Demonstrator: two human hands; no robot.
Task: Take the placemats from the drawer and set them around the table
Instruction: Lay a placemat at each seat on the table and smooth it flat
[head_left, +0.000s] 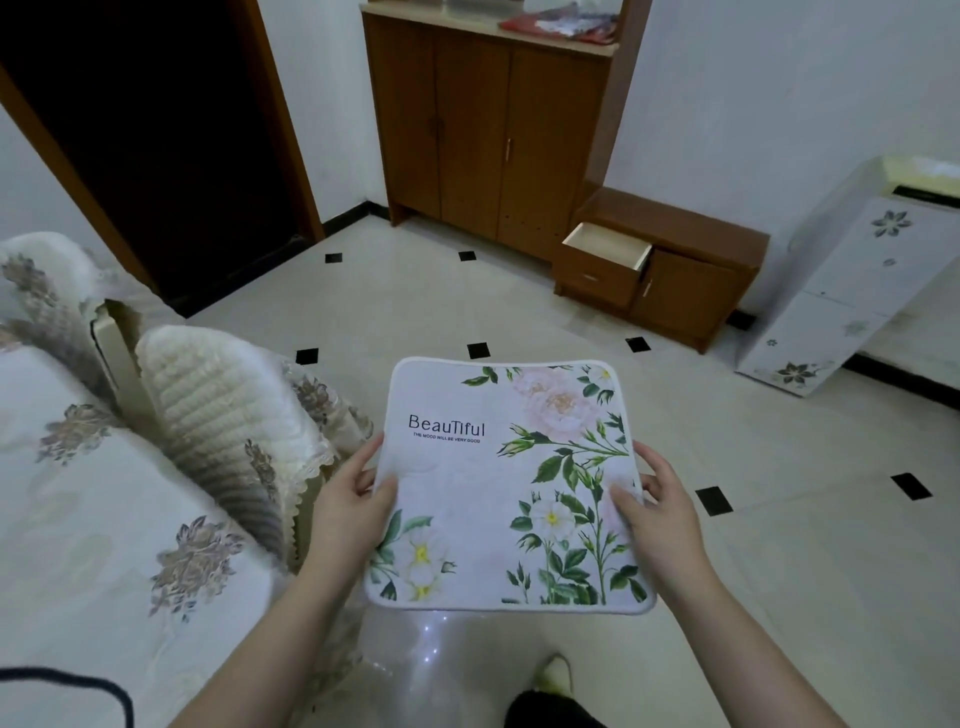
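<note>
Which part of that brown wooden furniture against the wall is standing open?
The small drawer in the low side unit: it is pulled out, pale inside showing. The tall cabinet's doors and the low door beside the drawer are closed.

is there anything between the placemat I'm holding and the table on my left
Nothing visible blocks it. Left hand and right hand hold the placemat over the floor, right beside the table. A covered chair back stands along the table's edge.

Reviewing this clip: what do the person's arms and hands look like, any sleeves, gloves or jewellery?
Both forearms are bare as far as the frame shows, no sleeves visible. The left hand and right hand wear no gloves; no rings, watch or bracelets are visible.
</note>
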